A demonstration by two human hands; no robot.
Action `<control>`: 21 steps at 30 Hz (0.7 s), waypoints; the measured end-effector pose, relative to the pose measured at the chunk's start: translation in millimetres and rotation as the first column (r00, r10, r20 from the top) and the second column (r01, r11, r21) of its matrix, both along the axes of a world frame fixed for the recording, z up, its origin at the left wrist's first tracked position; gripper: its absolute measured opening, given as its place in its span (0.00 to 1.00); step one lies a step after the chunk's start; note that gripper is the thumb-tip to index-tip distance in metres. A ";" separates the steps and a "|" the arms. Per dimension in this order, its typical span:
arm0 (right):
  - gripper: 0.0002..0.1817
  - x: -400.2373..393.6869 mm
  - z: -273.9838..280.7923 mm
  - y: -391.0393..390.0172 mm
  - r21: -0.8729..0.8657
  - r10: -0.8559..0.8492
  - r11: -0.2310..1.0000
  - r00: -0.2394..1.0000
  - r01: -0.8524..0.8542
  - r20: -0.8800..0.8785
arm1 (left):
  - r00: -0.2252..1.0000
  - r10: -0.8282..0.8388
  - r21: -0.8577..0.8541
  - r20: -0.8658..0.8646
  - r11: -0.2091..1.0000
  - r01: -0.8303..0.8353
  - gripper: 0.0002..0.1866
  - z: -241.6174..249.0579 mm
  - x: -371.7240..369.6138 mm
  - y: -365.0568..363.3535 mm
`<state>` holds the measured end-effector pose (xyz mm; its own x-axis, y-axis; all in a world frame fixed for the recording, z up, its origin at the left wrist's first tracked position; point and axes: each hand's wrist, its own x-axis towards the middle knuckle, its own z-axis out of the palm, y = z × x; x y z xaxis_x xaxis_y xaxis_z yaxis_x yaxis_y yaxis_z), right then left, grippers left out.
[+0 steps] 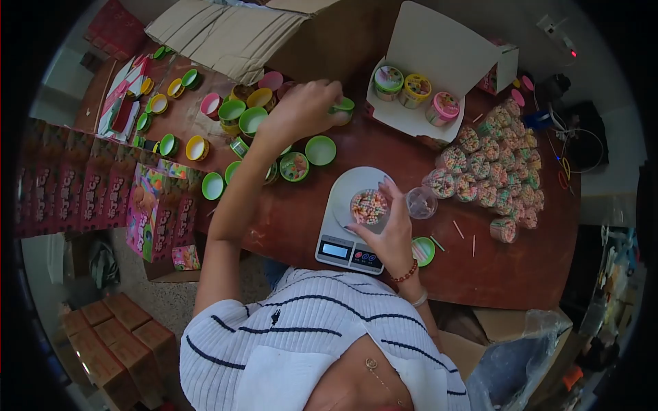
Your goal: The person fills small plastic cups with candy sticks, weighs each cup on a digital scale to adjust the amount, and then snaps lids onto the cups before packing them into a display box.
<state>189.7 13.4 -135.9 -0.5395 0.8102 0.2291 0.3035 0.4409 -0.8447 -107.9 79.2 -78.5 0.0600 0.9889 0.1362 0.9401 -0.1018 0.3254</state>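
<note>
My right hand (389, 236) curls its thumb and fingers around a clear cup of small multicoloured candy beads (369, 207), which sits on the white kitchen scale (327, 229). Up and to the left, my left hand (310, 108) is closed at the edge of a small green cup-like piece (345, 105); its fingertips are partly hidden. Beside the scale stands a clear cup (421, 203), seemingly without beads. Below it lies a green-rimmed round lid (423, 251). A green tub with a printed lid (294, 166) and an open green cup (320, 150) sit left of the scale.
Many bead-filled clear cups (488, 195) cluster at the right. An open white box (418, 123) holds three lidded tubs. Green, yellow and pink cups (197, 147) spread over the left of the table. Cardboard (226, 34) stands behind; pink printed packaging (75, 181) hangs at the left edge.
</note>
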 end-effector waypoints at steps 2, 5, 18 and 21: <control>0.54 14.3 6.3 4.9 -0.060 -0.048 0.997 0.997 0.045 -0.055 | 0.992 -0.113 -0.073 -0.047 0.991 0.110 0.31 -28.1 2.1 -37.5; 0.50 39.2 13.4 18.5 -0.026 -0.156 0.988 0.979 0.154 -0.129 | 0.970 -0.192 -0.103 -0.151 0.979 0.177 0.47 -74.9 5.8 -60.4; 0.24 81.8 16.4 9.3 -0.117 -0.483 0.875 0.862 0.470 -0.151 | 0.808 0.151 0.198 0.569 0.929 -0.313 0.27 -22.7 21.5 -154.1; 0.17 59.0 24.8 2.3 0.253 -0.184 0.951 0.983 0.177 0.001 | 0.722 0.195 0.096 0.664 0.935 -0.341 0.24 -36.2 23.8 -173.1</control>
